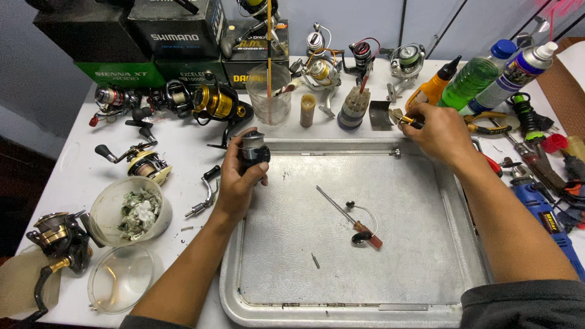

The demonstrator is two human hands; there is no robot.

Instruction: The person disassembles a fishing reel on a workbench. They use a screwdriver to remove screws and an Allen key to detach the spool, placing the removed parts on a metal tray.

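Two hands are in my head view, both raised over the far edge of a large metal tray (pixel 426 201) that sits on a white table (pixel 189 146). My left hand (pixel 239 180) is wrapped around a dark fishing reel body (pixel 253 152), fingers curled on it and the thumb pressed on its side, holding it upright just at the tray's far-left corner. My right hand (pixel 436 131) is closed in a pinch on a small brass-tipped tool (pixel 407 120), its tip pointing left toward a small grey metal part (pixel 381 114) standing just beyond the tray's rim; I cannot tell whether tip and part touch.

Inside the tray lie a thin metal shaft with a red end (pixel 350 217), a curved wire bail beside it, and a tiny screw (pixel 315 261) nearer to me. Left of the tray I see a loose reel handle (pixel 206 192), a plastic tub of crumpled paper (pixel 135 212), and a clear lid (pixel 120 279) below it. Several spinning reels line the table's back, a clear cup (pixel 269 92) among them. Bottles, pliers and a blue power tool (pixel 545 213) crowd the right side.
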